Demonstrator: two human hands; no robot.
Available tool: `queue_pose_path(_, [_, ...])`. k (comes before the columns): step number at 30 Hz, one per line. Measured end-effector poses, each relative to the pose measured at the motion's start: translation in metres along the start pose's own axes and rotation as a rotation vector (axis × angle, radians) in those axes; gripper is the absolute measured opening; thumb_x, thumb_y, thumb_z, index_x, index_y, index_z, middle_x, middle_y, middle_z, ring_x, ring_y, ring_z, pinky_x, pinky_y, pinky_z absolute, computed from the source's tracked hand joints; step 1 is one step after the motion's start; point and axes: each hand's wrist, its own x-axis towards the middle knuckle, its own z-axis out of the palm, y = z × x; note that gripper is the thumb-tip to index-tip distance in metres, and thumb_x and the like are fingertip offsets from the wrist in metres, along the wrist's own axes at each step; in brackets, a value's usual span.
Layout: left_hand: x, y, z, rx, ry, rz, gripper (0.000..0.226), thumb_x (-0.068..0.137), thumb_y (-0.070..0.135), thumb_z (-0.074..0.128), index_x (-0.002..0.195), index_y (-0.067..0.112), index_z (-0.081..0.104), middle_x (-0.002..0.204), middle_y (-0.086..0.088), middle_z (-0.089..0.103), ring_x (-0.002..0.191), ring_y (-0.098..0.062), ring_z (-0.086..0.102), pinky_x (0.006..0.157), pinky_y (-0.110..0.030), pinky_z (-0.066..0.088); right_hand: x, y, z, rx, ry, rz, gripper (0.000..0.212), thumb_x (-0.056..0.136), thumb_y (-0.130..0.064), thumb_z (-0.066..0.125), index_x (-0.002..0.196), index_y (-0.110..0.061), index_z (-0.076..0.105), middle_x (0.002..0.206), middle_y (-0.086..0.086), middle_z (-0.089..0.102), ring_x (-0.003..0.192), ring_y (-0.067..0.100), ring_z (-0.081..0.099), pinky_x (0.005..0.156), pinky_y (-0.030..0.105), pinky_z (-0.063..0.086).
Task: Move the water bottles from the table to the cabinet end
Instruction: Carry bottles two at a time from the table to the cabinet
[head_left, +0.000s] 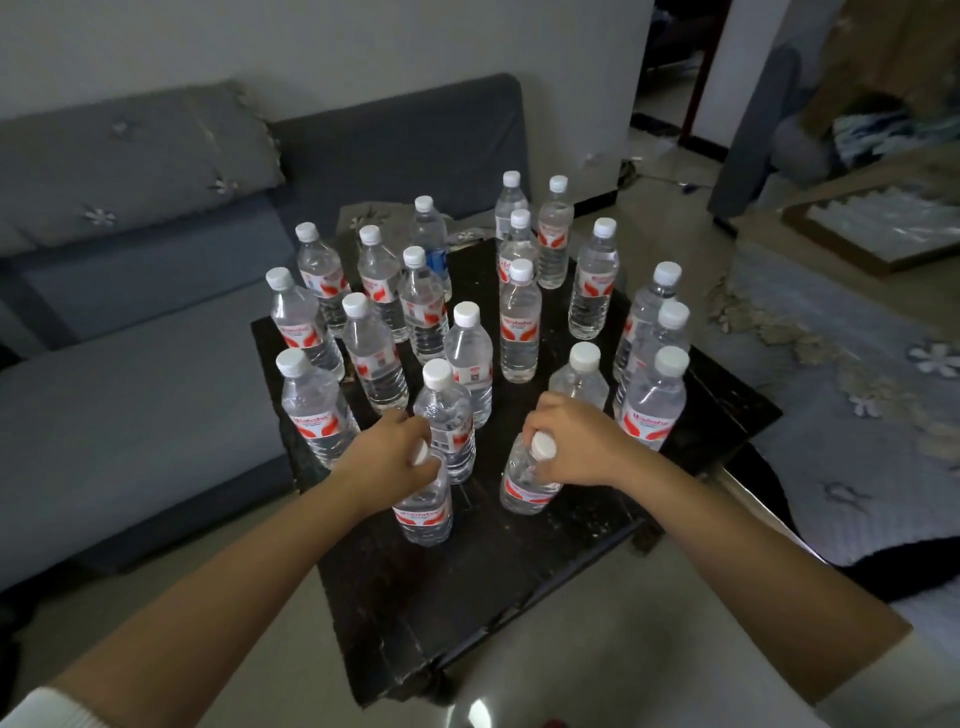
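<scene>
While my left hand (387, 457) and right hand (576, 441) curl round the necks of two full bottles (423, 512) (524, 480) under my fingers on the table (467, 582), I judge them heavy, slick, best gripped below the caps.

Both hands sat at the near edge of the crowd of bottles. Behind the left hand (387, 457) and right hand (576, 441), toward the person, the dark table (467, 597) lay bare, giving open room to draw back. Between the hands a capped bottle (447, 415) stood close, narrowing that gap. Just beyond the right hand another bottle (579, 376) nearly touched the knuckles, and a red-labelled bottle (652, 405) stood near its outer side. To the left hand's outer side a bottle (314, 410) stood close. Farther ahead, bottles stood tightly packed.
</scene>
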Motion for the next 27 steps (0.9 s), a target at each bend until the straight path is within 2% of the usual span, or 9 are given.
queue_pose_path(5, [0.008, 0.017, -0.003, -0.022, -0.026, 0.213, 0.03, 0.087, 0.027, 0.059, 0.109, 0.007, 0.058, 0.113, -0.011, 0.057, 0.105, -0.024, 0.055, 0.086, -0.03, 0.044, -0.036, 0.003, 0.006, 0.151, 0.198, 0.163, 0.023, 0.067, -0.009, 0.074, 0.088, 0.0, 0.07, 0.086, 0.002, 0.053, 0.085, 0.011, 0.048, 0.073, 0.022, 0.038])
queue_pose_path(8, [0.013, 0.035, -0.001, -0.012, -0.067, 0.414, 0.028, 0.087, 0.026, 0.06, 0.103, 0.004, 0.059, 0.1, -0.009, 0.055, 0.103, -0.025, 0.055, 0.084, -0.028, 0.041, -0.063, -0.007, 0.006, 0.134, 0.24, 0.264, 0.039, 0.059, -0.031, 0.068, 0.084, -0.001, 0.071, 0.08, -0.001, 0.05, 0.079, 0.01, 0.046, 0.064, 0.019, 0.034])
queue_pose_path(10, [0.015, 0.051, 0.004, 0.011, -0.112, 0.548, 0.025, 0.086, 0.026, 0.061, 0.099, 0.005, 0.06, 0.091, -0.003, 0.046, 0.101, -0.025, 0.055, 0.082, -0.028, 0.04, -0.086, -0.012, 0.009, 0.114, 0.244, 0.39, 0.036, 0.063, -0.029, 0.068, 0.09, -0.005, 0.071, 0.079, -0.004, 0.047, 0.082, 0.011, 0.045, 0.069, 0.021, 0.034])
queue_pose_path(13, [0.011, 0.08, 0.019, 0.019, -0.193, 0.765, 0.025, 0.085, 0.024, 0.062, 0.098, 0.003, 0.06, 0.096, -0.012, 0.053, 0.103, -0.027, 0.054, 0.079, -0.028, 0.038, -0.13, -0.021, 0.03, 0.109, 0.282, 0.598, 0.029, 0.071, -0.011, 0.07, 0.099, -0.006, 0.07, 0.096, 0.008, 0.057, 0.092, 0.023, 0.055, 0.076, 0.027, 0.041])
queue_pose_path(17, [-0.018, 0.124, 0.049, 0.048, -0.264, 1.005, 0.029, 0.086, 0.027, 0.06, 0.105, 0.004, 0.06, 0.11, -0.014, 0.056, 0.103, -0.029, 0.056, 0.083, -0.03, 0.043, -0.2, -0.045, 0.067, 0.164, 0.371, 0.93, 0.035, 0.073, -0.011, 0.071, 0.108, -0.01, 0.068, 0.113, 0.013, 0.058, 0.106, 0.026, 0.055, 0.085, 0.029, 0.043])
queue_pose_path(20, [-0.046, 0.158, 0.073, 0.066, -0.338, 1.179, 0.03, 0.083, 0.028, 0.063, 0.101, 0.005, 0.061, 0.1, -0.007, 0.059, 0.105, -0.028, 0.056, 0.081, -0.029, 0.041, -0.251, -0.067, 0.093, 0.202, 0.421, 1.126, 0.037, 0.077, -0.013, 0.069, 0.114, -0.012, 0.065, 0.117, 0.012, 0.054, 0.111, 0.025, 0.053, 0.09, 0.029, 0.042])
queue_pose_path(23, [-0.089, 0.19, 0.094, 0.138, -0.424, 1.33, 0.047, 0.069, 0.043, 0.057, 0.098, 0.007, 0.062, 0.069, 0.014, 0.034, 0.101, -0.026, 0.057, 0.072, -0.026, 0.034, -0.301, -0.096, 0.119, 0.258, 0.447, 1.301, 0.039, 0.08, -0.016, 0.067, 0.119, -0.014, 0.061, 0.12, 0.011, 0.051, 0.112, 0.025, 0.052, 0.09, 0.03, 0.042])
queue_pose_path(25, [-0.133, 0.211, 0.117, 0.175, -0.507, 1.47, 0.047, 0.068, 0.041, 0.058, 0.1, 0.007, 0.063, 0.067, 0.014, 0.026, 0.1, -0.028, 0.057, 0.078, -0.027, 0.039, -0.342, -0.127, 0.144, 0.294, 0.485, 1.452, 0.04, 0.081, -0.016, 0.066, 0.12, -0.014, 0.06, 0.122, 0.012, 0.051, 0.112, 0.026, 0.052, 0.088, 0.03, 0.042])
queue_pose_path(27, [-0.177, 0.225, 0.135, 0.2, -0.551, 1.568, 0.034, 0.077, 0.03, 0.066, 0.102, 0.006, 0.062, 0.068, 0.013, 0.026, 0.101, -0.028, 0.056, 0.081, -0.027, 0.041, -0.374, -0.155, 0.169, 0.356, 0.526, 1.586, 0.04, 0.08, -0.016, 0.066, 0.12, -0.015, 0.06, 0.122, 0.013, 0.05, 0.113, 0.028, 0.052, 0.091, 0.031, 0.042])
